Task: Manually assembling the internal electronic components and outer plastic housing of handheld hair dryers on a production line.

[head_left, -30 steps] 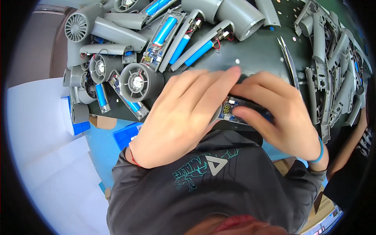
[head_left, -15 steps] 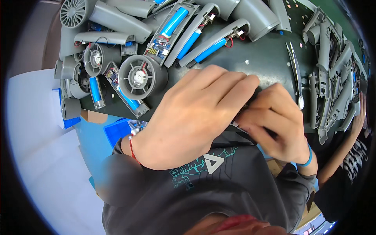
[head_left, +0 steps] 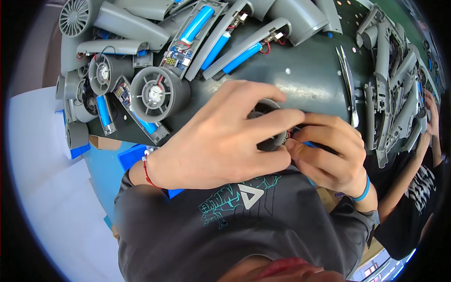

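Observation:
My left hand (head_left: 221,141) wraps around a small grey round fan part (head_left: 271,123), which it holds close to my chest above the dark green table (head_left: 305,75). Only the part's rim and dark middle show between the fingers. My right hand (head_left: 329,155) meets it from the right and pinches the same part at its lower right edge, with a bit of blue showing behind the fingers. A red string sits on my left wrist and a blue band on my right wrist.
Grey fan housings (head_left: 155,94), handle shells with blue battery cells (head_left: 197,23) and small circuit boards lie heaped at the table's left and back. Metal tweezers (head_left: 347,84) lie to the right. Grey shell halves (head_left: 394,84) pile at the far right, where another person's arm (head_left: 413,174) reaches.
The small circuit board seen near my fingers a second ago is now hidden. My hands have closed tighter on the round part, and the view has shifted lower over the table.

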The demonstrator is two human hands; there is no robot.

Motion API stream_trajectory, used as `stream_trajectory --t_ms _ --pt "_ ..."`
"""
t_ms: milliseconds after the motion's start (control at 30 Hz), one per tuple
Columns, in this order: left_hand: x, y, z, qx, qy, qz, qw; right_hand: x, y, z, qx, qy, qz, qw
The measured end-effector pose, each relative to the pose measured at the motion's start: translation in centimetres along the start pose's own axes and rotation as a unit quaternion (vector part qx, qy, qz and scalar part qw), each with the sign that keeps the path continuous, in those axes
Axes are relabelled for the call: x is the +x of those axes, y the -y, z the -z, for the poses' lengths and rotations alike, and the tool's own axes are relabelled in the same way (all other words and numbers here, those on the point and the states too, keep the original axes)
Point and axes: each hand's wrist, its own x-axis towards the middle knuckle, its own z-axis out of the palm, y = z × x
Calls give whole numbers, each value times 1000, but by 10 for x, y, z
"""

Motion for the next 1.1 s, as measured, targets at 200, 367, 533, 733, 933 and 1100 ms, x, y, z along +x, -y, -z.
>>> stream_trajectory --t_ms 200,367,533,733,933,1100 --pt "0 4 -1 27 3 -12 1000 10 3 6 178 30 -223 958" --pt "-2 3 1 -1 0 14 1000 17 -5 7 230 49 -229 945" --pt "3 -4 1 -47 -11 94 994 26 -7 8 340 77 -340 874" --pt "2 0 5 -7 -1 78 997 27 -5 2 305 36 -299 903" --pt "4 -3 7 73 30 42 996 21 -4 22 102 18 -220 970" --pt "2 -5 4 91 19 41 995 17 -47 75 -457 -70 -242 853"
